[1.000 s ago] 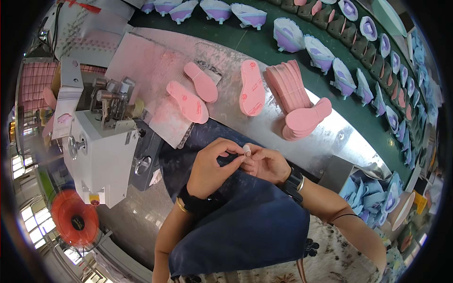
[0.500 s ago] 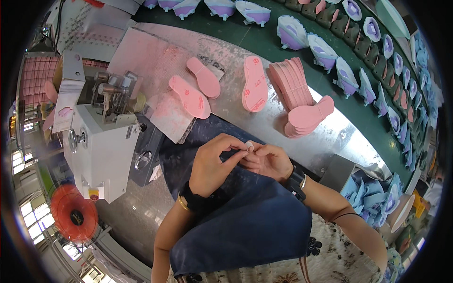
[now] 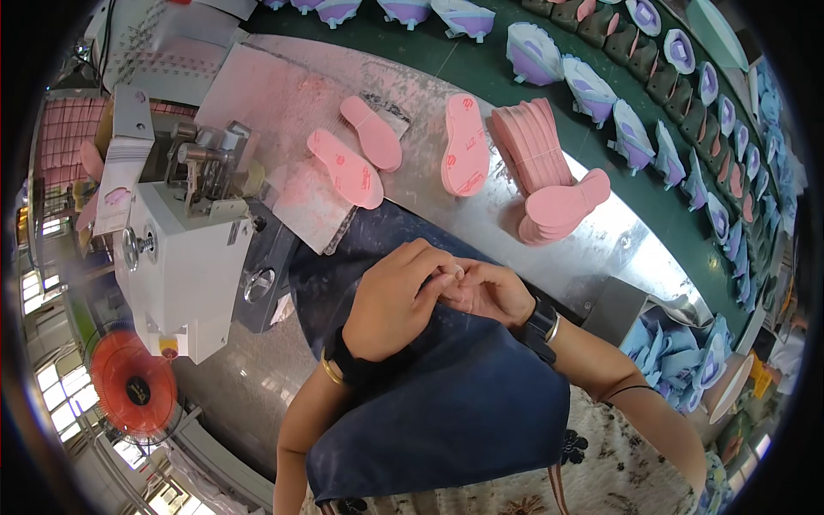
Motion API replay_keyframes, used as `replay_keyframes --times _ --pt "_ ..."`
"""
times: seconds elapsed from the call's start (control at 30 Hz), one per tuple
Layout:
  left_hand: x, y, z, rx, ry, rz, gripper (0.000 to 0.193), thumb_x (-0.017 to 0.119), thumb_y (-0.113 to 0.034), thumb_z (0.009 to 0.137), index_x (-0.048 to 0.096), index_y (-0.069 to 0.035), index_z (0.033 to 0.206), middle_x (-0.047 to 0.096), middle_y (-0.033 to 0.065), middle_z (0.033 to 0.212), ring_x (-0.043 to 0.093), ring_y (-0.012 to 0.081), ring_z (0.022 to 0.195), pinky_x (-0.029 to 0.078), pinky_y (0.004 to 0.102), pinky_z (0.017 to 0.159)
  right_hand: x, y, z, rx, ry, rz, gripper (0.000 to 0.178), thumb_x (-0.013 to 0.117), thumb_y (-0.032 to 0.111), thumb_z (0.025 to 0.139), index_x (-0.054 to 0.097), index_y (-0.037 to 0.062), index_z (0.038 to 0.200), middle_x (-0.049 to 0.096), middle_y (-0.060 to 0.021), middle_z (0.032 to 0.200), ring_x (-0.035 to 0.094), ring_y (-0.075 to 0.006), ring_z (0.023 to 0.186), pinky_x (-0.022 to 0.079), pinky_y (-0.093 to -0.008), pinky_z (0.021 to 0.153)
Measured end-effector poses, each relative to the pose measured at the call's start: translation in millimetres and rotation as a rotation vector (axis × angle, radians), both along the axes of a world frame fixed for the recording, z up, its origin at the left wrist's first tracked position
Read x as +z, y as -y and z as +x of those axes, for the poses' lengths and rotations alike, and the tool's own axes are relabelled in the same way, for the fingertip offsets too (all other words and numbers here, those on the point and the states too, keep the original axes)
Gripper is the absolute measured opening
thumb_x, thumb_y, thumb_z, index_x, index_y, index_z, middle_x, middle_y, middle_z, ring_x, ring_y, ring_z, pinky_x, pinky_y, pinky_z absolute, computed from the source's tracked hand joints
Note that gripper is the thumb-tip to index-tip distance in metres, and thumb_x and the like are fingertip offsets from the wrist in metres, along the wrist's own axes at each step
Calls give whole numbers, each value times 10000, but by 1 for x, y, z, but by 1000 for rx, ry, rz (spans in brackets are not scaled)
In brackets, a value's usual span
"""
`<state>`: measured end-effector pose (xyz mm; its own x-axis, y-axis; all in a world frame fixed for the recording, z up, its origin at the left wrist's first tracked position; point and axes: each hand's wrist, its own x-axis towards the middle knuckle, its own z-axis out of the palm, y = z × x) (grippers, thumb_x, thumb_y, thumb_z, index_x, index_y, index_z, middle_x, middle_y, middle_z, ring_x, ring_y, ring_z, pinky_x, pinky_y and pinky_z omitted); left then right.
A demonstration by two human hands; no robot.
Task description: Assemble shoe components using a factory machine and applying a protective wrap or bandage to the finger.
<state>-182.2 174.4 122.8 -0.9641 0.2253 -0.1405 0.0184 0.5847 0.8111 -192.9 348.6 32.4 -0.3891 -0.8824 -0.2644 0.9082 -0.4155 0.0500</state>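
Note:
Over my lap, my left hand (image 3: 393,298) and my right hand (image 3: 491,290) meet at the fingertips. My left thumb and forefinger are pinched together against the fingers of my right hand. The right fingers curl inward, with the thumb bent toward them. Whatever lies between the fingertips is hidden. A dark blue cloth (image 3: 438,403) covers my lap beneath both hands. Ahead on the metal table, two pink insoles (image 3: 345,170) lie on a pale board, and another pink insole (image 3: 465,146) is to their right.
Bundled pink insoles (image 3: 532,146) and a smaller insole stack (image 3: 562,210) sit at the table's right. A white machine (image 3: 184,266) stands on the left, above an orange fan (image 3: 136,386). Purple-and-blue shoe uppers (image 3: 592,90) line the green conveyor (image 3: 506,107). Blue pieces (image 3: 674,352) fill the lower right.
A small white band on a right fingertip showed earlier and is now covered by my fingers. My right thumb has closed in toward my left fingertips.

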Motion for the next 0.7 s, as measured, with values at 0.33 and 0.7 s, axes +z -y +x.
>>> replay_keyframes --times 0.33,0.7 --pt "-6 1 2 188 250 221 128 685 -66 837 650 -38 957 594 46 926 590 166 861 494 296 802 -4 -4 3 28 -230 86 346 472 32 809 524 -51 1141 518 -49 861 469 -103 708 385 -219 634" --pt "-24 17 5 151 399 568 314 674 -26 860 650 -45 1172 549 43 1028 552 120 974 487 269 841 1 -4 -3 -1 24 -98 211 454 117 830 502 27 1014 423 13 593 367 -78 519 298 -209 503"
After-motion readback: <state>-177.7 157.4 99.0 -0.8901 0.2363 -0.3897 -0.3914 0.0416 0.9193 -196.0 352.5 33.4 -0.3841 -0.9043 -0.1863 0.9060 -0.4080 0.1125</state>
